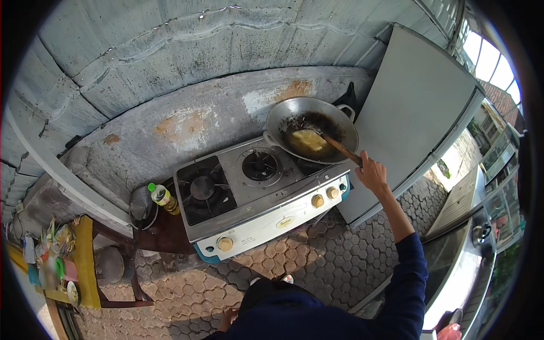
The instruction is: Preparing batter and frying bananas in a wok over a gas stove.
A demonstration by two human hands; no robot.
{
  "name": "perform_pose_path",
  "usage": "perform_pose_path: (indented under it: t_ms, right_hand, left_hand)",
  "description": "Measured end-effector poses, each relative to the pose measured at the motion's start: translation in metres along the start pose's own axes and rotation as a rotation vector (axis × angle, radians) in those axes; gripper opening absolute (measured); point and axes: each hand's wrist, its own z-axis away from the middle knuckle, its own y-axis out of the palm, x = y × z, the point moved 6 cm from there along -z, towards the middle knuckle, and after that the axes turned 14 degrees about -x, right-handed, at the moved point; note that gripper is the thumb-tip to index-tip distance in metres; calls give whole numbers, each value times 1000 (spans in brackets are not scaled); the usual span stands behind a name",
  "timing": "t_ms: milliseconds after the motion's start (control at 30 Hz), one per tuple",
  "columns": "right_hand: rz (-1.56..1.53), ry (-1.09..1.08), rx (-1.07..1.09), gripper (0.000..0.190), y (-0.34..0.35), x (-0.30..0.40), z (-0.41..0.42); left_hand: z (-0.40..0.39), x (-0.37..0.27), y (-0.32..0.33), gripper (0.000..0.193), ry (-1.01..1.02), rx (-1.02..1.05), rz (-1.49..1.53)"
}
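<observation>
My right hand (372,172) grips the wooden handle of a spatula (341,147), whose far end reaches into a metal wok (281,115). In the wok, a pale yellow piece of food (309,139) lies in oil against the spatula's tip. The wok rests on the right end of a gas stove (238,204) with several burners. My left hand (229,318) hangs low beside my body, partly hidden by it; whether it holds something cannot be told.
An oil bottle with a green cap (165,198) and a dark pan with a strainer (143,209) stand left of the stove. A yellow-covered table (87,272) holds food items at far left. A tall grey cabinet (408,110) borders the wok's right side. A wall runs behind.
</observation>
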Motion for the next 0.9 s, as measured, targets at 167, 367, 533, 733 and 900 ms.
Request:
perform_pose_path:
  t_ms: [167,367,533,733,900]
  right_hand:
    - [16,-71,49,28,-38,-16,-12]
    - [44,100,31,26,-84,-45,-31]
    - [-20,173,-43,31,-64,-109,-57]
    - [-335,619,527,37,-7,-99,-52]
    - [-833,931,823,37,40,-75,-20]
  left_hand:
    - [-12,-100,5,42,154,-85,-61]
    - [-20,-155,-33,46,119,-386,180]
    - [-27,-152,-30,48,124,-337,144]
    - [-27,-90,-13,42,92,-212,121]
    - [1,-85,-5,38,-41,-187,162]
